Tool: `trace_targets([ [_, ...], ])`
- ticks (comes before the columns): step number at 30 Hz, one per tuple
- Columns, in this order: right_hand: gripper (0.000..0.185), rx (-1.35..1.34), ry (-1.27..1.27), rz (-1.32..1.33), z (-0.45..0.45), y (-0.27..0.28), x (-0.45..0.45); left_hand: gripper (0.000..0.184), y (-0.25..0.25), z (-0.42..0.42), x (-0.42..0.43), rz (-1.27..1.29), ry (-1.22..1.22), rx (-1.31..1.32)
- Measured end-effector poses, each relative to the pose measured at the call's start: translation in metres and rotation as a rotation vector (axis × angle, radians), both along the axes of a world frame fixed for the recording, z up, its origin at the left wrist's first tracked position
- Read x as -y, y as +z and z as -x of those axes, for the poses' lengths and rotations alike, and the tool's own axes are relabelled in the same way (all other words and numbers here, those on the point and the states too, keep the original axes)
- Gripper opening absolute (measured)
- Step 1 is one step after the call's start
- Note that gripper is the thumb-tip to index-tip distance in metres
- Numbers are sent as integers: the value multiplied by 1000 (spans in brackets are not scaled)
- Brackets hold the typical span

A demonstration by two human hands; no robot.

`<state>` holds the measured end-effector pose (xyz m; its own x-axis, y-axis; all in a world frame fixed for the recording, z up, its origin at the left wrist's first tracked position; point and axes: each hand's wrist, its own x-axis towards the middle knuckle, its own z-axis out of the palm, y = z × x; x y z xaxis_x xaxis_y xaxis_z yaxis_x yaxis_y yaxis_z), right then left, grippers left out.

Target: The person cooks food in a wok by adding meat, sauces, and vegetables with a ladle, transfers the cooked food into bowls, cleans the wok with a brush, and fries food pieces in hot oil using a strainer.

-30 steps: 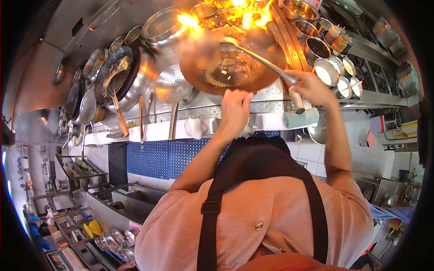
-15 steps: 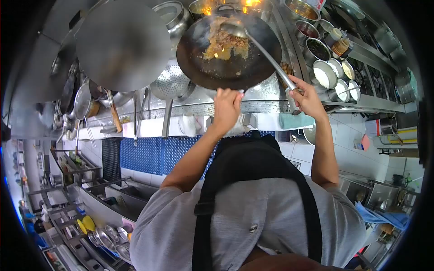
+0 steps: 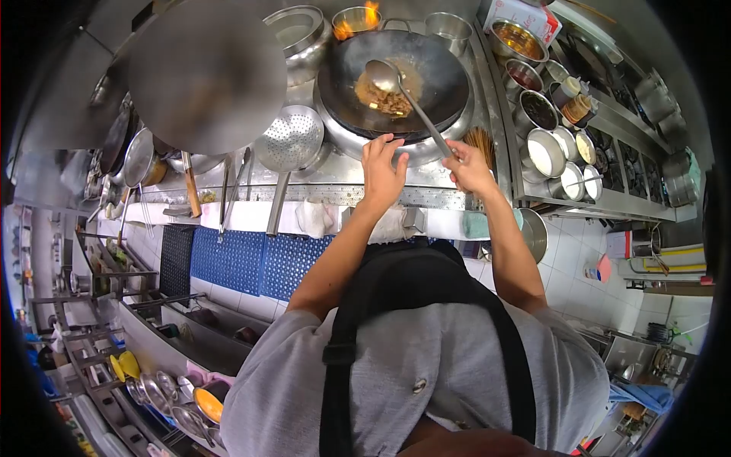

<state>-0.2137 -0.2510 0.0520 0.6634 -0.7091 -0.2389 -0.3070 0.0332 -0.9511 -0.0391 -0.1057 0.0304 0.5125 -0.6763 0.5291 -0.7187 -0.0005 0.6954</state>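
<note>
A dark wok (image 3: pixel 442 80) sits on the burner with browned food (image 3: pixel 388 99) in its middle and a handle loop at its far rim. My right hand (image 3: pixel 468 167) grips the ladle (image 3: pixel 426 122) by its handle, and the ladle's bowl rests over the food. Just off the wok's near edge is my left hand (image 3: pixel 383 167), fingers apart and raised, holding nothing.
A perforated strainer (image 3: pixel 291 139) lies left of the wok. Bowls of sauces (image 3: pixel 539 110) and squeeze bottles (image 3: pixel 567 90) stand on the right. White towels (image 3: pixel 312 218) line the front edge. A small flame (image 3: pixel 371 15) burns behind. A bamboo brush (image 3: pixel 480 143) lies right of the wok.
The tall flames have shrunk to a small one. The wok has come down onto the burner, and my left hand has let go of its near edge. My right hand and the ladle have moved left.
</note>
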Motion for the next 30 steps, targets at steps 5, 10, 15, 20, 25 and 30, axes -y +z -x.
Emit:
trace_targets([
  [5,57,16,7,-67,0,22,2,22,5,-3,-7,42,17,-5],
  [10,56,-157,76,413,-19,-3,14,13,20,-16,9,0,39,59],
  [15,60,-233,252,263,33,79,-1,21,0,-37,55,-346,-15,256],
  [20,57,-285,273,587,56,87,17,25,55,14,10,-327,-90,206],
  [25,54,-322,285,233,108,165,6,21,78,23,1,-121,-161,126],
  [30,57,-336,263,202,115,159,-9,23,9,-7,45,-47,-54,112],
])
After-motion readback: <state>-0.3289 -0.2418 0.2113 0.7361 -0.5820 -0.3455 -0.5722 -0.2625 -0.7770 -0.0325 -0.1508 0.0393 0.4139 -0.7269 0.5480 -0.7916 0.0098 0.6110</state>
